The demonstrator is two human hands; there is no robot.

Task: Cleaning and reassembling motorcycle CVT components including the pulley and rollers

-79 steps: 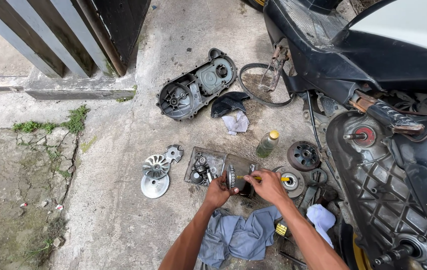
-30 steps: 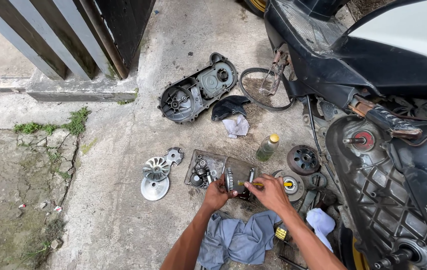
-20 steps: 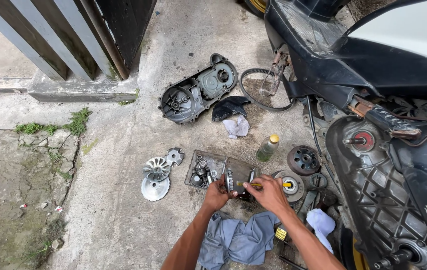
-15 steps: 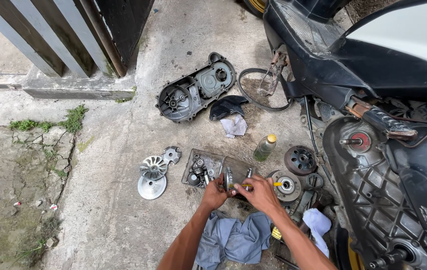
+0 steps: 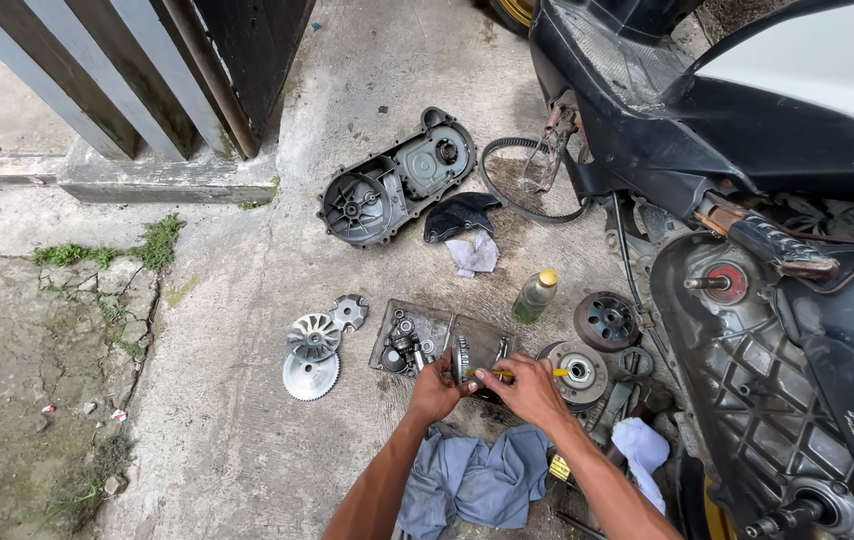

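The person is keeping both hands on the same job as a moment ago. Only the view has slid a little; the parts on the ground are lying where they were, so the work on this one part is still going on.

The left hand (image 5: pixel 434 388) is wrapping its fingers around a round metal part (image 5: pixel 469 358) and holding it on its edge, just above the flat tray (image 5: pixel 439 324) of small pieces. The right hand (image 5: pixel 527 390) is pinching a thin yellow-handled tool (image 5: pixel 519 373) tight between thumb and fingers, with the tip pointing at the round part. I cannot tell if the tip is touching it.

A blue cloth (image 5: pixel 472 480) is lying under the arms. A small bottle (image 5: pixel 534 296) is standing near, and the scooter (image 5: pixel 747 150) is on the right.
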